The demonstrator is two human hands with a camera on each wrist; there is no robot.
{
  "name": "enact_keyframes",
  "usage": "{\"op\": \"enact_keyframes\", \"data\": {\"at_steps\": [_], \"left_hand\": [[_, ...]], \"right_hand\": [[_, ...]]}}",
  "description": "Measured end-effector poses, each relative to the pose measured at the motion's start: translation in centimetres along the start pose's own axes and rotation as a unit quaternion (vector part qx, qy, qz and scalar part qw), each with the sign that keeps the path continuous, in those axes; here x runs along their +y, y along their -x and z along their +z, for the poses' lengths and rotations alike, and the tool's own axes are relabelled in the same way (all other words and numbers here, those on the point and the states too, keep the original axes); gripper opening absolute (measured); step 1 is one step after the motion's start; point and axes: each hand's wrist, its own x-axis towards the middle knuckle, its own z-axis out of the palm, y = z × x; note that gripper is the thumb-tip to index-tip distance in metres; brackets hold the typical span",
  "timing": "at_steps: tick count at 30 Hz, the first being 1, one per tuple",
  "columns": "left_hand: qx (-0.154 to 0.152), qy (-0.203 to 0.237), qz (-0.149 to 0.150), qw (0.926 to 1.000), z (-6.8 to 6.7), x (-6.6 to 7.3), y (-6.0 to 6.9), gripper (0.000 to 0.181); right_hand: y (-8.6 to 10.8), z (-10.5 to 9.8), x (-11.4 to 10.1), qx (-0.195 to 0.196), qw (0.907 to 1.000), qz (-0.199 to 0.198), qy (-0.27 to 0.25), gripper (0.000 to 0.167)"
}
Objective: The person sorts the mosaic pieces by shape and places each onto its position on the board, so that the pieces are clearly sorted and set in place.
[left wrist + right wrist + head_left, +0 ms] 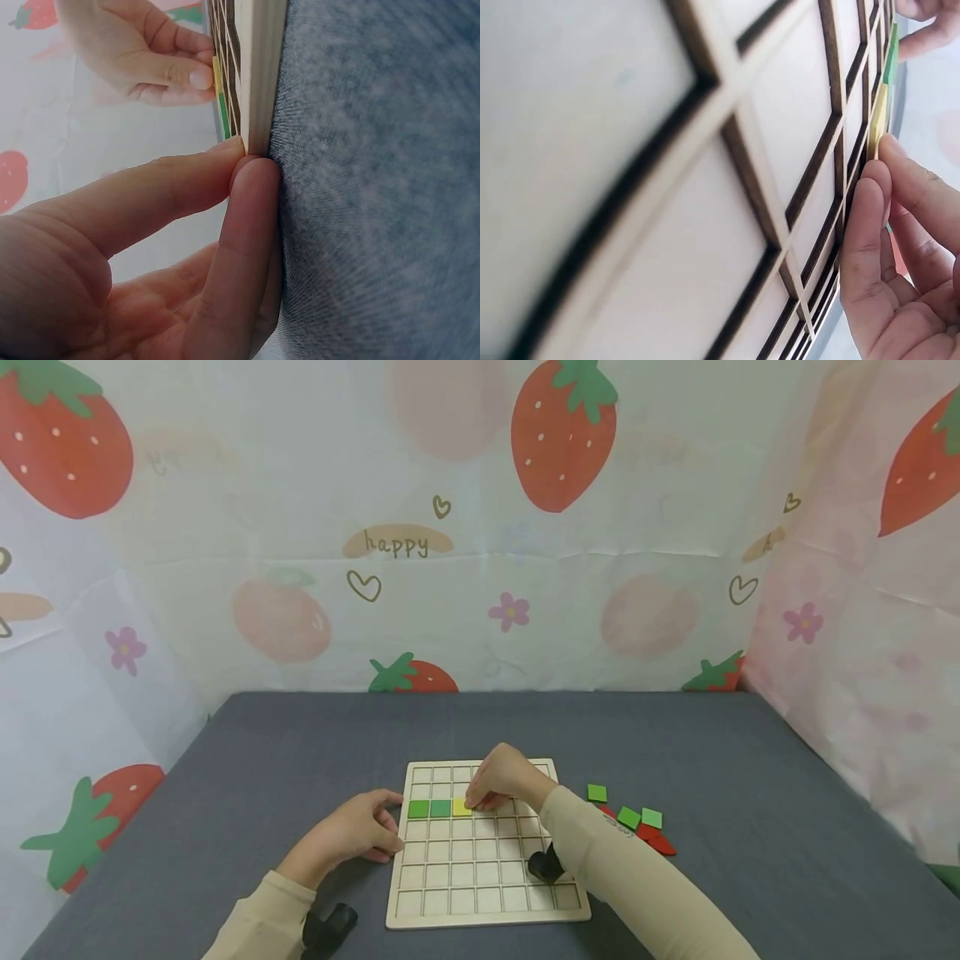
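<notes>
A wooden grid board [488,876] lies on the table. In one row sit a green tile [418,809], a darker green tile [440,809] and a yellow tile [460,807], side by side. My right hand [504,779] pinches the yellow tile at its right side with thumb and finger; the right wrist view shows the fingertips against the yellow tile [878,120]. My left hand [352,832] touches the board's left edge, its fingers fairly straight; in the left wrist view the fingertips press on the wooden rim [259,90].
To the right of the board, partly behind my right sleeve, lie loose green tiles [597,793] and red pieces [660,842]. A dark cloth [300,735] covers the table, with a strawberry-patterned curtain [555,610] behind it.
</notes>
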Motion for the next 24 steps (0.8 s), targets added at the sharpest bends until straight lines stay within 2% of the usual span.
{"op": "enact_keyframes", "data": {"at_steps": [7, 16, 24], "left_hand": [[0.001, -0.001, -0.002, 1.0000, 0.1, 0.0, 0.0, 0.071], [0.000, -0.004, -0.002, 1.0000, 0.1, 0.1, 0.1, 0.071], [0.003, 0.007, -0.007, 0.9999, 0.0, 0.0, 0.0, 0.071]], "right_hand": [[0.6, -1.3, 0.5, -0.001, 0.9989, -0.028, -0.038, 0.005], [1.7, -4.4, 1.8, 0.026, 0.9972, -0.017, -0.067, 0.012], [3.0, -7.2, 4.0, 0.048, 0.9969, -0.019, -0.060, 0.017]]}}
